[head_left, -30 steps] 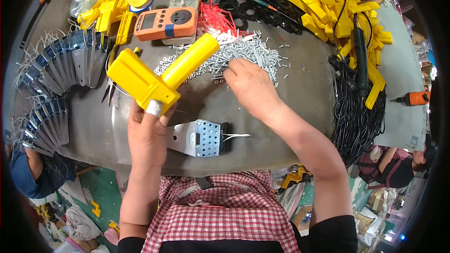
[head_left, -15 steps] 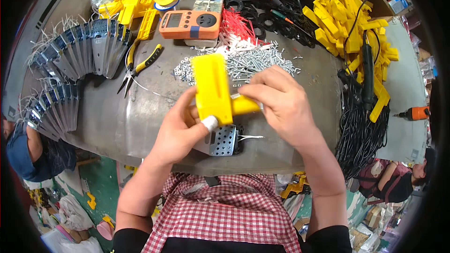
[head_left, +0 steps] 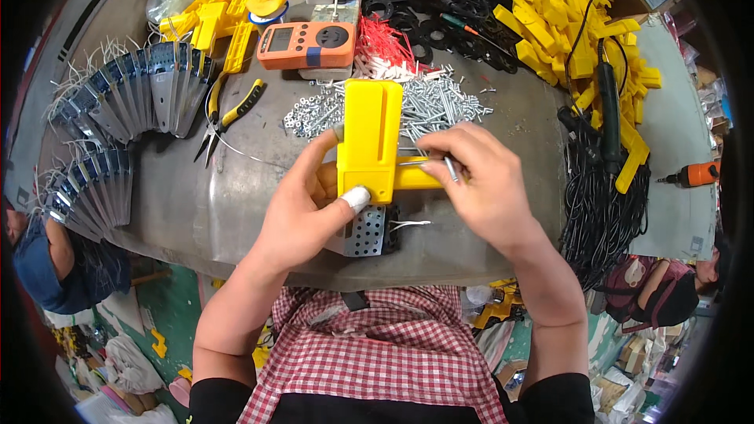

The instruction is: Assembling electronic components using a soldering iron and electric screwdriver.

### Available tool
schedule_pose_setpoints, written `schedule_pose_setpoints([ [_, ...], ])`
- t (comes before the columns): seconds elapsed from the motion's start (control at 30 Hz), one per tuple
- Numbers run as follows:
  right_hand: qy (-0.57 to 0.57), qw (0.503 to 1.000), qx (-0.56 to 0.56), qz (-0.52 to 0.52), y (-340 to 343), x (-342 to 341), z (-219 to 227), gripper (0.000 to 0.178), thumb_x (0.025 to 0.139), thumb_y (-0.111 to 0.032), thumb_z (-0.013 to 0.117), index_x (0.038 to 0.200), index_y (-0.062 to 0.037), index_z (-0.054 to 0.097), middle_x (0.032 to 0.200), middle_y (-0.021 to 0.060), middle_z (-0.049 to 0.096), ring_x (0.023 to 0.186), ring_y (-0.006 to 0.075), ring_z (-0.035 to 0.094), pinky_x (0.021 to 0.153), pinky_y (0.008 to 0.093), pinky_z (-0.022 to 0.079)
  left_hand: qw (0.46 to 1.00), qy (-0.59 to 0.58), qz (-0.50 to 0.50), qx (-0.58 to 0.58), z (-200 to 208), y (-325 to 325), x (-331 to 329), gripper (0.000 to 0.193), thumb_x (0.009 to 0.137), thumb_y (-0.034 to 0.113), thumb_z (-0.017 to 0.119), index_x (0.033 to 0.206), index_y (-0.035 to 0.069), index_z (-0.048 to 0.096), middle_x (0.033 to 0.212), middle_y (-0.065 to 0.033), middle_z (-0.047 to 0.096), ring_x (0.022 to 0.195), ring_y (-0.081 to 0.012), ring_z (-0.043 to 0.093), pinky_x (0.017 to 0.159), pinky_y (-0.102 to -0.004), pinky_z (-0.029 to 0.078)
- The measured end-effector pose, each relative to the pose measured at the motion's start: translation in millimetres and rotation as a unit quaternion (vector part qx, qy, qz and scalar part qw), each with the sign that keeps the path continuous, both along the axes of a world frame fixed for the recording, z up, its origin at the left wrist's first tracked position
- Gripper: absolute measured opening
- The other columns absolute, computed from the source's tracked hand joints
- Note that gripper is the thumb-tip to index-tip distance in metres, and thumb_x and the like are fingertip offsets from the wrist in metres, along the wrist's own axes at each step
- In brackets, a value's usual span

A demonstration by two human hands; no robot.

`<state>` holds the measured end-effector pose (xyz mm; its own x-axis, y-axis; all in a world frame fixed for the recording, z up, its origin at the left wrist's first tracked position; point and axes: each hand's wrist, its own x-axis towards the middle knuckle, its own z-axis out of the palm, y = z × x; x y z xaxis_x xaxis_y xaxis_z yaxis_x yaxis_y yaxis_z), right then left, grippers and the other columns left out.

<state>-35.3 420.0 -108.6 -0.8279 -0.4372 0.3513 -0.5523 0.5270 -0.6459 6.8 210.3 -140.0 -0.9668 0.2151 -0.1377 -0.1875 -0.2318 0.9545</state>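
Observation:
My left hand (head_left: 302,200), its thumb tip wrapped in white, is closed round a yellow plastic housing (head_left: 369,129) with a side handle. The housing stands upright over the middle of the bench. At its right side, just above the handle, my right hand (head_left: 475,180) pinches a thin metal screw (head_left: 411,162) that points at the housing. A second screw (head_left: 451,169) sticks out between its fingers. Whether the first screw's tip is inside the housing I cannot tell. Below my left hand lies a perforated metal plate (head_left: 365,234) with white wires, partly hidden.
Loose screws (head_left: 444,102) and nuts (head_left: 310,114) lie beyond my hands, near an orange meter (head_left: 306,45). Pliers (head_left: 228,118) and rows of wired metal parts (head_left: 141,90) sit left. Yellow housings (head_left: 561,23), black cables (head_left: 601,212) and a soldering iron (head_left: 609,110) are right.
The housing has turned upright and come to rest, its grooved face toward me. My right hand has shifted slightly, and the screws in its fingers now show.

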Motion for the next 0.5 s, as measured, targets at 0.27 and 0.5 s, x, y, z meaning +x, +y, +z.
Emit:
schedule_pose_setpoints([
  [0.27,0.12,0.988,0.077,0.053,0.4,7.1,-0.8,0.022,0.068,0.002,0.059,0.09,-0.001,0.057,0.085,0.0116,0.052,0.082,0.0295,0.055,0.07,0.0382,0.047,0.999,0.018,-0.037,-0.022,8.9,2.8,-4.4,0.062,0.083,-0.001,0.06,0.136,-0.003,0.027,0.113,-0.0156,0.058,0.106,-0.021,0.057,0.09,-0.0319,0.045],
  [0.5,0.139,0.983,-0.099,-0.067,-11.1,4.2,27.1,0.015,0.073,-0.001,0.067,0.087,-0.0052,0.062,0.087,0.0082,0.063,0.072,0.0254,0.06,0.066,0.0338,0.049,0.976,0.034,0.044,0.21,-7.3,31.9,-9.0,0.06,0.083,0.004,0.062,0.133,0.001,0.029,0.122,-0.0134,0.052,0.111,-0.0235,0.055,0.094,-0.037,0.045],
])
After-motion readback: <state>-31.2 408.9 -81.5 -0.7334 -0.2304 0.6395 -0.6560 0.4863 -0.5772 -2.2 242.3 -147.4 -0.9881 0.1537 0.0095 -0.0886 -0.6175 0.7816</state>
